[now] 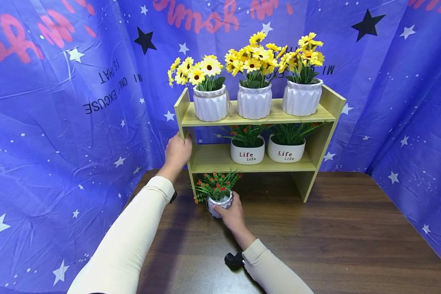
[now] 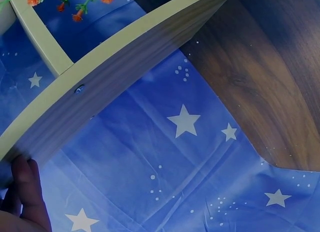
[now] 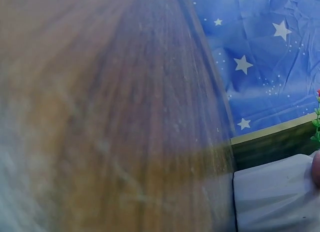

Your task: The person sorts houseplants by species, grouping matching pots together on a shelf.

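A wooden shelf (image 1: 257, 168) with two boards stands on the table. My left hand (image 1: 179, 151) grips its left side panel just below the top board; in the left wrist view, fingers (image 2: 30, 192) lie against the panel's outer face. My right hand (image 1: 234, 214) holds a small white pot (image 1: 220, 209) with red-flowered greenery (image 1: 214, 185), thumb in front and fingers on its right side. This pot is low, by the shelf's lower left front. In the right wrist view, only part of the white pot (image 3: 275, 192) and a fingertip show at the right edge.
Three white ribbed pots with yellow flowers, left (image 1: 210, 106), middle (image 1: 254, 102) and right (image 1: 302, 98), stand on the top board. Two "Life" planters, left (image 1: 247, 153) and right (image 1: 286, 150), sit on the middle board. A blue starred cloth (image 1: 106, 134) surrounds the brown table (image 1: 353, 228).
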Tool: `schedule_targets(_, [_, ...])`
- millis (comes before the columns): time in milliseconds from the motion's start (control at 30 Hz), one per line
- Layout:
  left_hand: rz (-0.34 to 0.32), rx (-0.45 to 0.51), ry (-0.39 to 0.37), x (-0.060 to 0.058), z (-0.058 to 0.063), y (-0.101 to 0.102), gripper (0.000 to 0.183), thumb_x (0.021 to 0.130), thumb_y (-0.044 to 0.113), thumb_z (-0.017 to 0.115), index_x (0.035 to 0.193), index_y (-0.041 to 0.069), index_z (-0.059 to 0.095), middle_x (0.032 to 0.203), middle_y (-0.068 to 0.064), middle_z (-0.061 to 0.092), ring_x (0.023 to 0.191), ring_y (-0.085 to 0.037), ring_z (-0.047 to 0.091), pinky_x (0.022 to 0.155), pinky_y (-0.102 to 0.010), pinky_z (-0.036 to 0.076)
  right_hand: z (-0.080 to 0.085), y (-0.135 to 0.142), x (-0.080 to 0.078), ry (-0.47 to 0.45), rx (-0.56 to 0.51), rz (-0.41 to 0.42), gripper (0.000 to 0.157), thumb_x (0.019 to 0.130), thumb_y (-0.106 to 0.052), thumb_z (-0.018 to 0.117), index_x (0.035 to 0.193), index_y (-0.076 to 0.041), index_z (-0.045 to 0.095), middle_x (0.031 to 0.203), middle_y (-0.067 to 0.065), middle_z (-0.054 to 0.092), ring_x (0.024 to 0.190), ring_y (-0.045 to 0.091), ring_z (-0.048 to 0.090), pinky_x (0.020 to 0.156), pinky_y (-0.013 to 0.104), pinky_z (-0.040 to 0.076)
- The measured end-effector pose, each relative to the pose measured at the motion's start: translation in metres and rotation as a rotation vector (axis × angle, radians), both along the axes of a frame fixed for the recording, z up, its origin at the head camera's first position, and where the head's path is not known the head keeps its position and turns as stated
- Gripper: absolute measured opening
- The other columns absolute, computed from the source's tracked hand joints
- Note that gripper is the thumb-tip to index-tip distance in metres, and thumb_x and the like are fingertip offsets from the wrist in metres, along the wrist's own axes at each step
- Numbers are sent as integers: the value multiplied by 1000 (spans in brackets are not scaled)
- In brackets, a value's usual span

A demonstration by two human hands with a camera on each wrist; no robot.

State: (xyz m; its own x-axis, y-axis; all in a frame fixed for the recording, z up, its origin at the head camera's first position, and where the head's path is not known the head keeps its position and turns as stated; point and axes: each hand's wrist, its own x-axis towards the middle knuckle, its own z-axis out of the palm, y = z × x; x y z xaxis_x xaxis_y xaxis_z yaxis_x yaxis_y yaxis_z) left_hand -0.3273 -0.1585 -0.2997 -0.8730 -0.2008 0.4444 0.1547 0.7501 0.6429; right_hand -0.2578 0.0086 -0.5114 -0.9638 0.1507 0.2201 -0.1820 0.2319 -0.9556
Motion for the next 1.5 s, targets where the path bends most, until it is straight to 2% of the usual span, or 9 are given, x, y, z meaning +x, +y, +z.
schedule_targets(333, [-5, -9, 6, 0, -2, 0, 34, 103, 37, 42, 102, 9, 60, 115, -25, 67, 101, -49, 63, 79, -58, 48, -1, 5, 7, 18, -62, 24, 74, 69, -11, 88, 130, 4, 50, 122, 22, 60, 113, 36, 57, 98, 50, 43])
schedule_targets(633, [-21, -13, -2, 1, 0, 0, 38, 104, 41, 37, 102, 10, 59, 112, -25, 67, 100, -47, 64, 79, -57, 48, 5, 13, 22, 28, -59, 66, 73, 68, -17, 91, 129, -2, 54, 114, 13, 65, 103, 26, 61, 89, 42, 48])
schedule_targets(900, [-17, -5, -13, 2, 1, 0, 36, 104, 40, 39, 98, 10, 58, 109, -25, 67, 98, -47, 64, 79, -57, 48, 18, 21, 43, 85, -80, 80, 74, 65, -16, 93, 129, -5, 55, 115, 13, 65, 105, 25, 60, 88, 39, 49])
schedule_targets(1067, [-23, -7, -3, 1, 2, 0, 35, 104, 39, 39, 99, 9, 58, 110, -24, 67, 100, -47, 64, 79, -57, 48, 32, 29, 50, 85, -118, 99, 75, 67, -11, 91, 131, -7, 54, 119, 13, 63, 108, 26, 58, 88, 37, 51])
schedule_targets(1200, [-13, -17, 5, 1, 2, -1, 37, 104, 40, 39, 100, 9, 58, 113, -25, 67, 102, -48, 63, 80, -58, 48, 50, 31, 51, 114, -138, 110, 76, 68, -7, 90, 134, -7, 53, 124, 14, 61, 112, 27, 56, 90, 39, 50])
schedule_targets(1333, [-13, -19, 6, 1, 2, -1, 35, 103, 39, 40, 97, 9, 58, 113, -25, 67, 101, -48, 63, 79, -58, 48, 71, 32, 44, 143, -147, 118, 76, 71, -9, 90, 137, -7, 52, 124, 14, 61, 113, 26, 56, 92, 42, 50])
schedule_targets(1500, [-16, -19, 0, 2, 1, 0, 33, 103, 36, 43, 100, 8, 59, 111, -27, 67, 98, -49, 64, 77, -58, 48, 95, 35, 31, 179, -124, 91, 73, 72, -14, 90, 134, -9, 53, 117, 12, 62, 106, 22, 57, 88, 40, 51])
